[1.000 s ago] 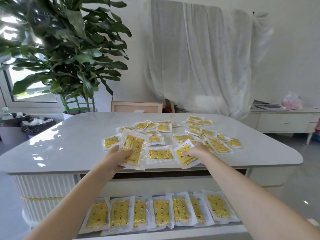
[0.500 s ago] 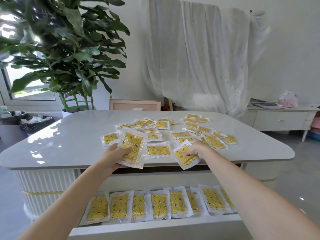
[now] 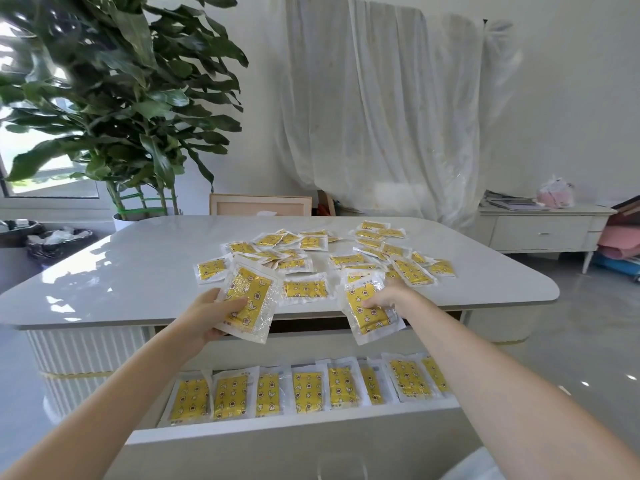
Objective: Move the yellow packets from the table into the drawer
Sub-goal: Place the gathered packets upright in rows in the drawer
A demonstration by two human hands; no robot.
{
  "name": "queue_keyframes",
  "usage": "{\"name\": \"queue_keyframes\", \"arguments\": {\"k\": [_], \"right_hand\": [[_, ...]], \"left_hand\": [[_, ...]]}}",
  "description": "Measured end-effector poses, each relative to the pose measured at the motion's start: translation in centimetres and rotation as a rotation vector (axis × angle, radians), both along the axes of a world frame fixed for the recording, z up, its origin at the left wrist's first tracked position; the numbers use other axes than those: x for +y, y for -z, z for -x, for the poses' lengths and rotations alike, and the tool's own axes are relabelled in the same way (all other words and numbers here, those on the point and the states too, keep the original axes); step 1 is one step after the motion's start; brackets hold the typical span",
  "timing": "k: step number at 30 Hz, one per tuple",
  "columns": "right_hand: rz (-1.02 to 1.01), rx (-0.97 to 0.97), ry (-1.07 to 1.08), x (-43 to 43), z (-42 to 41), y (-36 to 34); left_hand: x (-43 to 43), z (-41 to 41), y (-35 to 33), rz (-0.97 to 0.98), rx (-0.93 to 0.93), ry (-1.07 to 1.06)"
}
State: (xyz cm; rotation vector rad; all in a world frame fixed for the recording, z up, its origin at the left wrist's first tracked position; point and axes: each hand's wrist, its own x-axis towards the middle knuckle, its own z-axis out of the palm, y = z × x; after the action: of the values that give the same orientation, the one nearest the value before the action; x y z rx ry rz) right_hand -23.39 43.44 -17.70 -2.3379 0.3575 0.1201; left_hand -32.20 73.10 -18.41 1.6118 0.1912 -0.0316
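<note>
Drawer at 6 o'clock holds a row of flat, glossy yellow packets, side by side. Beyond it my left hand grips one crinkly packet; my right hand pinches a second packet. At 12 o'clock, loose packets litter the smooth white counter.

Plant: we see a tall leafy plant in a white pot, far left.
Sheet: we see a sheer white sheet draped along the back wall.
Frame: a pale wooden frame stands between pot and sheet.
Sideboard: at right we find a white sideboard carrying papers and a pink bag.
Bins: we spot black-lined bins at left.
</note>
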Motion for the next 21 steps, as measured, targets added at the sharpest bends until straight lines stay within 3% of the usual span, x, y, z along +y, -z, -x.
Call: {"name": "queue_keyframes", "arguments": {"k": [7,11,17,21], "right_hand": [[-0.192,0.005,-0.01,0.0,1.8,-0.4],[-0.233,-0.095,-0.059,0.5,1.9,0.2],[-0.218,-0.112,-0.358,2.8,3.5,-0.7],[-0.186,0.118,-0.583,4.9,5.0,-0.4]], "left_hand": [[0.6,0.5,0.2,0.016,0.004,0.006],[0.8,0.7,0.3,0.028,0.007,0.008],[1.9,1.1,0.7,-0.06,0.054,0.044],[3.4,1.8,1.2,-0.207,0.137,0.137]]}}
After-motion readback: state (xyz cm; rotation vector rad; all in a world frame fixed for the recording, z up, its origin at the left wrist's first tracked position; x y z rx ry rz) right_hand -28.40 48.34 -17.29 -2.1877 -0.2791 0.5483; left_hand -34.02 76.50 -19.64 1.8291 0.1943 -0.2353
